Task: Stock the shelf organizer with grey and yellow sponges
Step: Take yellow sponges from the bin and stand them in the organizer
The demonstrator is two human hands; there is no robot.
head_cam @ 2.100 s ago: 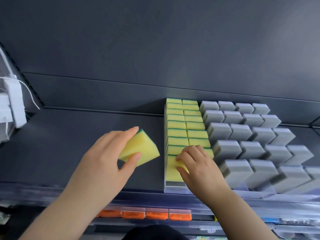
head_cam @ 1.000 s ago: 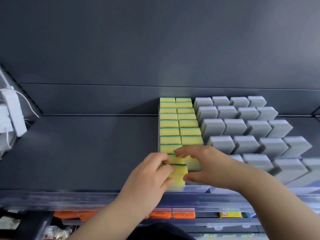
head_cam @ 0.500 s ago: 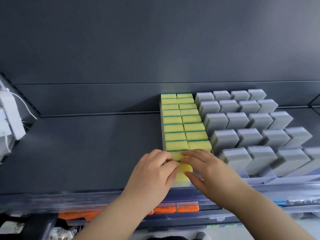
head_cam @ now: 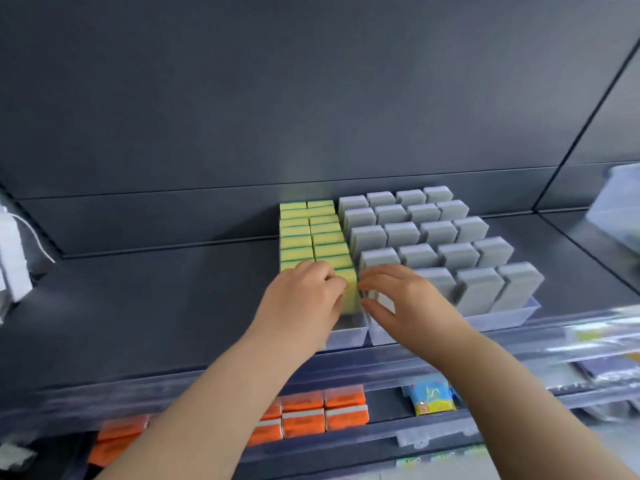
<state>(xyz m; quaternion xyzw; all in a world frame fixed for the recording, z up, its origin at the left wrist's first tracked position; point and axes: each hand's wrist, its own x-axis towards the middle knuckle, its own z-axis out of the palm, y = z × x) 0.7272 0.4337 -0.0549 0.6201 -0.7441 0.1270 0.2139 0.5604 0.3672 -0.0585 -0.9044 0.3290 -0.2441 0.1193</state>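
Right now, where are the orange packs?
In the head view, the orange packs sit low and left of centre on the lower shelf, under the yellow sponges, just left of a blue and yellow packet.

- Shelf left of the yellow sponges gives open reach
- Grey sponges stand tightly packed on the right
- Left hand, gripping the front yellow sponge, and right hand block the front

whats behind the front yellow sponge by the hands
More yellow sponges stand in two rows behind the front yellow sponge, back to the shelf wall. The left hand covers the left row's front sponges.
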